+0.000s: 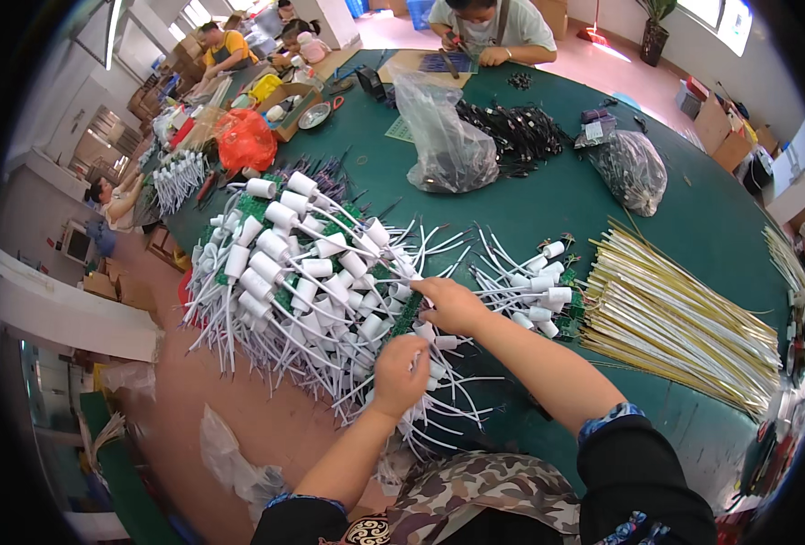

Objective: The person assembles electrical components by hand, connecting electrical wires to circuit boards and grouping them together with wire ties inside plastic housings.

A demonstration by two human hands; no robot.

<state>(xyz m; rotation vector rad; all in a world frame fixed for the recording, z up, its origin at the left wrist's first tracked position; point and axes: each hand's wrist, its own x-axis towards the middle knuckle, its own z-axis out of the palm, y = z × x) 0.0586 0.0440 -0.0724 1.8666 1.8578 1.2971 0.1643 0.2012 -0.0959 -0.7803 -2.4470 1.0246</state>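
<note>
A big heap of white cylindrical parts (256,283) with white wires and small green boards lies on the near left of the table, in front of me. My right hand (458,307) is over the heap's right edge, finger and thumb closed around the upper end of a narrow green circuit board (407,315). Just below it, my left hand (400,374) is closed with curled fingers; a bit of white shows at them, but what they hold is hidden. A smaller group of the same white parts (557,296) lies to the right of my right hand.
Yellow and white strips (684,318) form a wide bundle on the green table (529,386) at right. Farther back are a clear plastic bag (448,145), black cables (516,134), a filled bag (632,173) and a red bag (245,139). A co-worker (502,32) works across the table.
</note>
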